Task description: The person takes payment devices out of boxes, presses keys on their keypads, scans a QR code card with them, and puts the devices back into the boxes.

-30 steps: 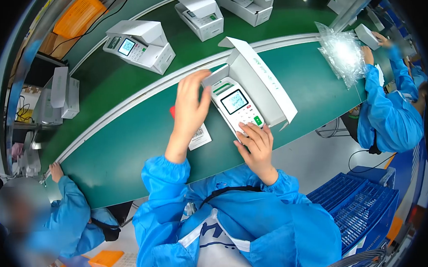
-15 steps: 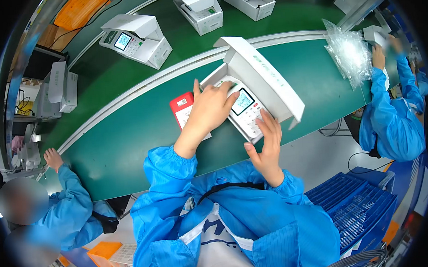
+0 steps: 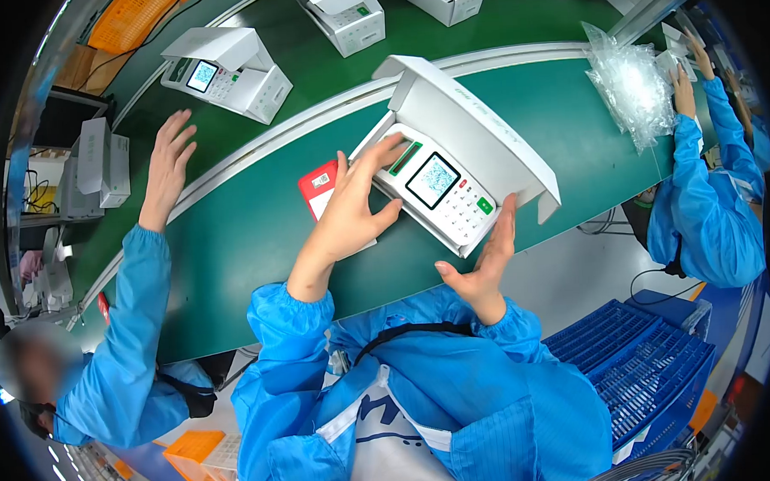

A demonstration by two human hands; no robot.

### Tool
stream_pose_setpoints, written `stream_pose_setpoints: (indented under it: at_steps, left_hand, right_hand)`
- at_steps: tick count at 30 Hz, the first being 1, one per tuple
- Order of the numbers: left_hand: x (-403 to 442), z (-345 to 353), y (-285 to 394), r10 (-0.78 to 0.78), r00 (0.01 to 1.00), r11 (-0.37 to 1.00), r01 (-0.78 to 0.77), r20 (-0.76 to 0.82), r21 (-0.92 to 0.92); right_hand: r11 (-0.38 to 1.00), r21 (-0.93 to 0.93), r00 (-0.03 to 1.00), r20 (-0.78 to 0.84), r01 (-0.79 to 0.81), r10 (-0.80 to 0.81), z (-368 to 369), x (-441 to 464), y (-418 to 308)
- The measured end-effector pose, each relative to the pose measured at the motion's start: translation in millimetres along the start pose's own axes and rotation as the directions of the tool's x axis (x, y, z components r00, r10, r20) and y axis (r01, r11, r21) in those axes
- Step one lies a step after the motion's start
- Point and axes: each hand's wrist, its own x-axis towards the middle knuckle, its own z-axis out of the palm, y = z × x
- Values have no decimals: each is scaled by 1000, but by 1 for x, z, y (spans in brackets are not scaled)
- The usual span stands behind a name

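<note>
I saw the payment terminal [image 3: 435,181] slanting between both hands, slotted end by my left hand [image 3: 343,215], keypad end nearer my right hand [image 3: 486,276]. Both hands' fingers were spread, gripping nothing.

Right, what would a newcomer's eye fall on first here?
Probably the white plastic card terminal, its screen lit, lying in an open white cardboard box between the wearer's left hand and right hand. Next, the shiny clear plastic pile toward the green tabletop's right, and a co-worker's blue-sleeved arm at the left.
</note>
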Motion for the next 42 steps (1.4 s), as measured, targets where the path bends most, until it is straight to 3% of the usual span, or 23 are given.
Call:
stream_pose_setpoints:
  at_steps: [5,8,14,17,20,23,26,29,31,32,34,37,40,42]
  left_hand:
    - [7,10,6,-89,995,992,83,-50,-97]
    - [8,10,14,-97,993,993,102,-73,64]
    - [3,-5,3,129,991,948,-129,17,290]
    - [7,-12,4,98,993,967,-109,59,231]
    - [11,-14,4,133,981,905,-179,143,385]
    - [13,-19,3,205,952,737,-302,226,604]
    - [9,-14,-6,248,948,790,-318,201,524]
    - [6,-11,-16,121,991,993,-121,52,7]
    - [9,-9,-22,136,991,971,-132,5,-198]
    - [12,-11,-20,141,990,944,-141,-20,-297]
    - [13,-25,-11,363,931,930,-360,-28,74]
    - [2,-40,13,644,765,673,-568,4,473]
    - [-14,-58,17,726,678,639,-602,-116,479]
    - [-26,-73,11,653,709,755,-583,-266,299]
  right_hand:
    - [1000,-13,1000,0,22,-22,2,6,-1]
    - [1000,18,999,-52,14,-13,6,2,3]
    - [985,157,988,-123,-73,93,11,8,-1]
    - [975,196,983,-130,-102,129,10,14,-5]
    - [974,205,979,-158,-95,128,11,14,-4]
    - [986,151,983,-156,-71,95,8,12,1]
    - [988,123,986,-127,-97,113,5,9,-1]
    - [999,29,994,-104,-31,34,2,7,4]
    - [992,-83,991,-85,99,-106,1,6,10]
    - [997,-44,992,-109,63,-67,2,6,10]
    - [1000,-9,990,-143,21,-22,5,5,9]
    - [998,-58,988,-146,40,-48,6,3,15]
    - [982,-174,989,-118,69,-90,0,9,14]
    - [957,-275,983,-127,92,-131,-2,17,10]
